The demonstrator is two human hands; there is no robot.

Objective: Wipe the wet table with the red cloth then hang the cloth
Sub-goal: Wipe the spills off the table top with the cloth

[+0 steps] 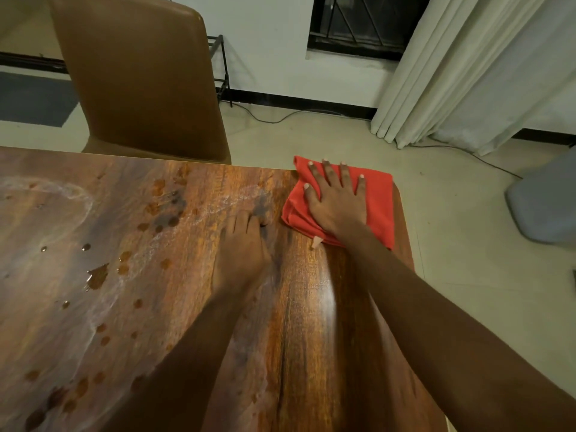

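One red cloth [349, 201], folded and soft, is being pressed flat at the far right corner of one wet wooden desk [93, 275] by the right hand [338, 202], fingers spread. The left hand [241, 254], blurred, is being laid palm-down, gripping nothing. One brown padded chair [140, 82] is being cut off.

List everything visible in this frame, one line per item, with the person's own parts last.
table: 1, dark brown wood, foreground
water drops: many, clear, table's left half
red cloth: 1, folded, table's far right corner
chair: 1, brown, behind table
curtain: 1, white, right
window: 1, dark, back wall
cable: 1, black, floor
left hand: flat on table
right hand: flat on cloth, fingers spread
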